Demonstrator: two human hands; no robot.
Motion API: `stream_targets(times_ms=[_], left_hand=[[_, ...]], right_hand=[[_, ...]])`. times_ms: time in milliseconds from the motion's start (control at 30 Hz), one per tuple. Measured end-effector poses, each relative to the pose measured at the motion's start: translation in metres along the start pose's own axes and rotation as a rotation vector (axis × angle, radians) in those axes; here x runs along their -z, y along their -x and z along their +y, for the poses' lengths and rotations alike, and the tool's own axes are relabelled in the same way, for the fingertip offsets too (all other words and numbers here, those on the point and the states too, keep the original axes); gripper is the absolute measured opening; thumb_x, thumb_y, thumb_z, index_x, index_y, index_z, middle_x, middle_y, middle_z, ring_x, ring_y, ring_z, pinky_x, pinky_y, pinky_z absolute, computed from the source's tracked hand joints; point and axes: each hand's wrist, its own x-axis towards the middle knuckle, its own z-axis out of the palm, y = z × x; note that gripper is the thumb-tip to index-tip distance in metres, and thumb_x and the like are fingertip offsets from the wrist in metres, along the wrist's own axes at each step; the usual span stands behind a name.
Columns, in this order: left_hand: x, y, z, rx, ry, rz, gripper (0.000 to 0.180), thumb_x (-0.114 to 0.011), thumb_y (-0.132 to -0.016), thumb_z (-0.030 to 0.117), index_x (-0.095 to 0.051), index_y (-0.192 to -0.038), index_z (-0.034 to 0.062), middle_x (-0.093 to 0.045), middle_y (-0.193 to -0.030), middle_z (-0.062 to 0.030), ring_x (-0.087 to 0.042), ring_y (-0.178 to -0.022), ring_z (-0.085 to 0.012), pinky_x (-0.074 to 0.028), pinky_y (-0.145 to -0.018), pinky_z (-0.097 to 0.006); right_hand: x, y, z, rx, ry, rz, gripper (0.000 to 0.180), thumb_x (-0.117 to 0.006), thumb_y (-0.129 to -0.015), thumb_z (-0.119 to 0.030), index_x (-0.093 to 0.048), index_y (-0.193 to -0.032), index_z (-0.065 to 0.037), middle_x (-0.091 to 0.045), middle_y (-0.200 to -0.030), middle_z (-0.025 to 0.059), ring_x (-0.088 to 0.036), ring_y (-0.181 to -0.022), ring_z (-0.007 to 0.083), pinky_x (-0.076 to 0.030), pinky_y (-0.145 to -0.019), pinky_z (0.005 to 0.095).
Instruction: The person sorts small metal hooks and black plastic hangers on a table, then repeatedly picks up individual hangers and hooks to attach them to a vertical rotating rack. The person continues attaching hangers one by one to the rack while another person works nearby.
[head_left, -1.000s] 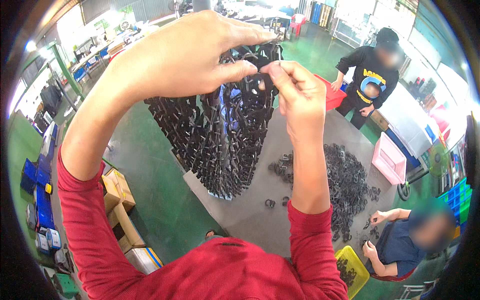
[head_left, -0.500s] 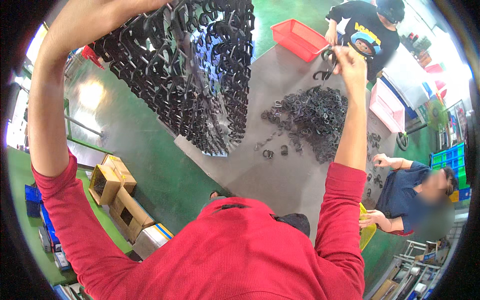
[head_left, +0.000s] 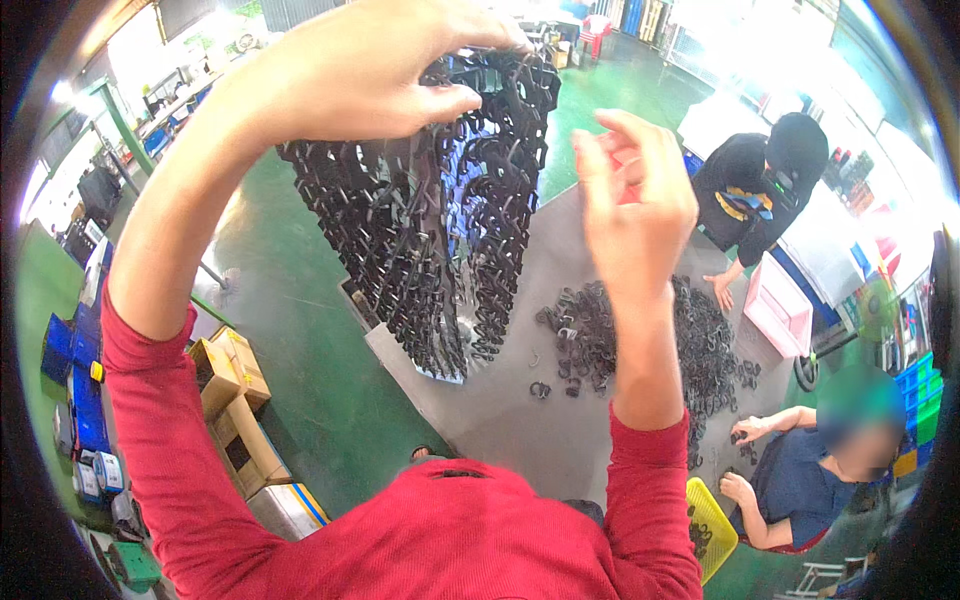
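A tall rack [head_left: 400,240] hung with many rows of black plastic hooks stands in front of me at the table's left end. At its top is my left hand [head_left: 400,75], with thumb and fingers apart and black hooks showing in the gap. My right hand [head_left: 640,195] is raised to the right of the rack, above the table. Its fingers are loosely bent and apart, with nothing visible in them. Below it spreads a pile of loose black hooks [head_left: 700,330], partly hidden by my right forearm.
Loose hooks lie on the grey table [head_left: 490,430]. A pink tray [head_left: 778,305] and a yellow basket [head_left: 708,530] holding hooks are at the right. One person in black [head_left: 745,190] leans over the far side; another in dark blue [head_left: 800,480] handles hooks. Cardboard boxes [head_left: 240,430] stand at left.
My right hand held black hooks and now shows none; it has moved left towards the rack. My left hand is further right. The red basket is gone from view; the yellow one shows more.
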Motion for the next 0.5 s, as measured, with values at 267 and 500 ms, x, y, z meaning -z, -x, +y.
stream_targets(times_ms=[267,500], left_hand=[[-0.005,0.0,0.003,0.052,-0.082,0.039,0.043,-0.057,-0.079,0.005,-0.056,-0.122,0.0074,-0.058,-0.122,-0.0154,-0.053,-0.115,-0.0327,-0.041,-0.1,-0.041],[-0.007,0.003,0.004,0.068,-0.08,0.042,0.043,-0.055,-0.079,0.002,-0.056,-0.122,0.0086,-0.058,-0.121,-0.0158,-0.053,-0.115,-0.0326,-0.041,-0.1,-0.041]], right_hand=[[-0.04,-0.008,-0.039,0.096,0.284,0.065,0.017,-0.07,-0.079,-0.016,-0.067,-0.095,-0.01,-0.066,-0.076,0.0067,-0.059,-0.054,0.0186,-0.046,-0.05,0.0286],[-0.038,-0.011,-0.019,-0.246,-0.608,-0.085,0.007,-0.065,-0.084,-0.012,-0.067,-0.087,-0.006,-0.06,-0.067,0.0034,-0.047,-0.046,0.0107,-0.035,-0.041,0.0247]])
